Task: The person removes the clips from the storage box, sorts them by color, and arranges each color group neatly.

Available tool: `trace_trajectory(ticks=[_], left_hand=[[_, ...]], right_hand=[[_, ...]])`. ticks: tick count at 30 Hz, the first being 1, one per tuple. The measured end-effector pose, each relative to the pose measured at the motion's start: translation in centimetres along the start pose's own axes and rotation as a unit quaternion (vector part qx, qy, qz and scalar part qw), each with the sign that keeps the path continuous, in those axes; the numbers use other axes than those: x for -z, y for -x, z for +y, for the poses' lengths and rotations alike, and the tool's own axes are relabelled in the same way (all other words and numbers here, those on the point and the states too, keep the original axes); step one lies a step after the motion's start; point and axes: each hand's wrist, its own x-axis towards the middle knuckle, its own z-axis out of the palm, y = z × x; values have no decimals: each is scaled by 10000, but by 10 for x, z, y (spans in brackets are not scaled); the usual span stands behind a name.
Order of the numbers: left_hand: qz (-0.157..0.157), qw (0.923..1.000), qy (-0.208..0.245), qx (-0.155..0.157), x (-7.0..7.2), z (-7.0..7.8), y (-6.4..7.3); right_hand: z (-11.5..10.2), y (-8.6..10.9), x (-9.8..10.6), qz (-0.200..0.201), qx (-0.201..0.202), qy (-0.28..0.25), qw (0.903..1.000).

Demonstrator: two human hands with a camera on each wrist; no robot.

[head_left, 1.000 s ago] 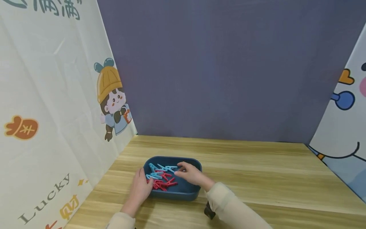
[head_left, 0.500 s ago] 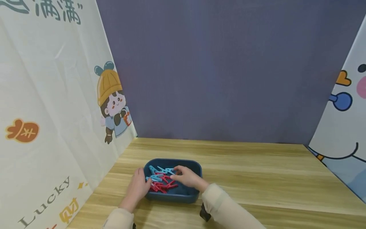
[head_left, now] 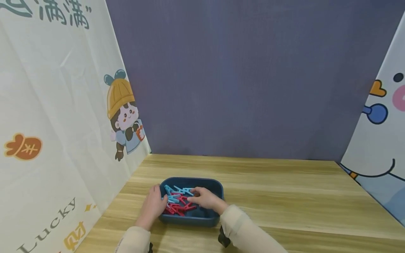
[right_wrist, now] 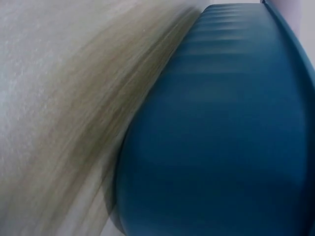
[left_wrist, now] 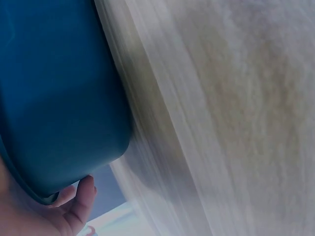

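Beside the right grip (head_left: 206,199), blue clips (head_left: 173,199); left grip (head_left: 153,204) on tray (head_left: 190,220).

The left hand (left_wrist: 49,220) grips the blue tub (left_wrist: 64,93) by its rim at the left end, a bent finger against the outside. From here the tub's side is smooth and curves round to a soft corner. It sits on a wood-grained table (left_wrist: 221,98), pale with brownish streaks, a shadow just beside its base. Farther off, past the fingers, are a grey patch (left_wrist: 107,188) and a whitish surface (left_wrist: 120,221).
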Motion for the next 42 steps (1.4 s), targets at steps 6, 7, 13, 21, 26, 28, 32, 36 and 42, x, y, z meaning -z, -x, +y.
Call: trace_trajectory(ticks=[6, 7, 13, 21, 26, 28, 32, 36, 42], left_hand=[[-60, 10000, 24, -1, -3, 1, -2], [-39, 10000, 38, -7, -3, 2, -2], [107, 9998, 85, -125, -5, 1, -6], [193, 9991, 193, -338, -7, -2, -10], [435, 9958, 289, -751, -11, -4, -12], [474, 9947, 347, -847, -12, -5, -12], [530, 9937, 546, -823, -13, -6, -12], [601, 9934, 749, -631, -14, -6, -13], [627, 9935, 880, -350, -15, -7, -13]], right_hand=[[2, -2, -2, -52, -106, -74, 9999], [3, -3, -3, -69, -136, -70, 9999], [2, -6, -7, -56, -195, 124, 9997], [1, -9, -9, -27, -227, 351, 9991], [1, -11, -10, -73, -195, 709, 9973], [2, -11, -11, -93, -208, 807, 9965], [4, -12, -12, -181, -242, 831, 9961], [5, -12, -14, -341, -280, 820, 9957], [7, -9, -19, -480, -191, 1015, 9935]])
